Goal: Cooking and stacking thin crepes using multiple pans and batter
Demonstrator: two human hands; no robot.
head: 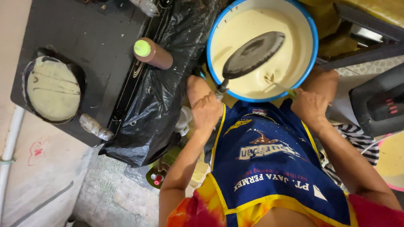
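A big white bowl with a blue rim (312,29) holds pale batter and rests between my knees. My left hand (206,110) grips the handle of a small dark round pan (253,54), held tilted over the batter. My right hand (308,105) holds a green-handled spoon or ladle (280,86) whose tip dips into the batter near the bowl's front edge. A blue apron with yellow trim (269,168) covers my lap.
To the left a black stove top (97,38) carries a second pan with a pale crepe (51,89) on it. A brown squeeze bottle with a green cap (152,53) lies on black plastic sheeting (160,105). A dark appliance (378,103) stands at the right.
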